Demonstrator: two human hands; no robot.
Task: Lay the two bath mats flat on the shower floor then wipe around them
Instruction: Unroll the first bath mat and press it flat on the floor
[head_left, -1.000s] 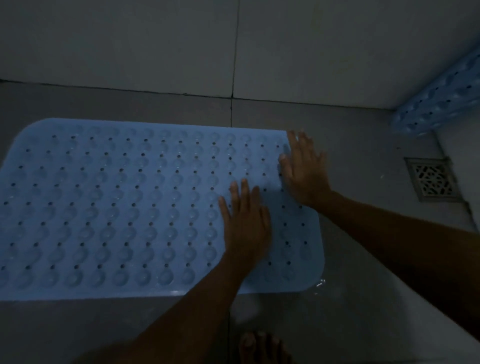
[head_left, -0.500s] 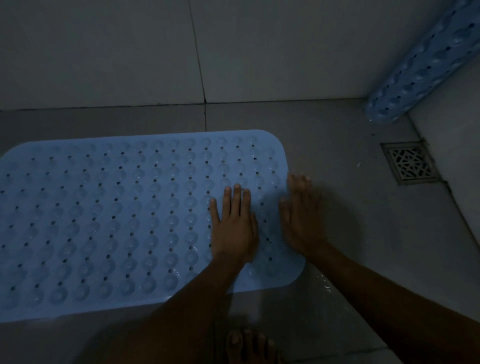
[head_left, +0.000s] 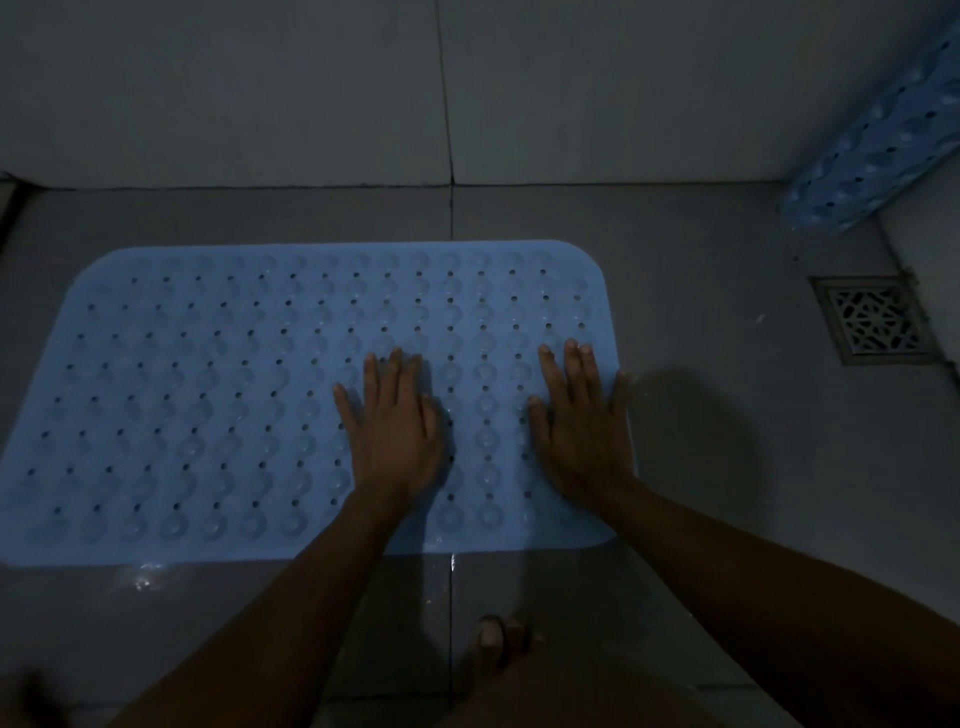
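Shower floor (head_left: 701, 364), grey tile, wet sheen near bottom edge of mat. Blue bath mat (head_left: 234, 389) flat on floor, under both palms, stretching far left of fingers. Second mat (head_left: 872, 150) rolled, leaning in corner, well up-right of fingers. Left hand (head_left: 395, 431) flat mid-mat, fingers straight, slightly spread. Right hand (head_left: 582, 431) flat by mat's right edge, fingers extended. Drain grate (head_left: 872, 319) right of fingers. Bare toes (head_left: 498, 644) below hands.

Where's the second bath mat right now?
In the head view the second mat sits rolled up at the upper right, leaning in the wall corner, beyond the floor drain, apart from the flat mat.
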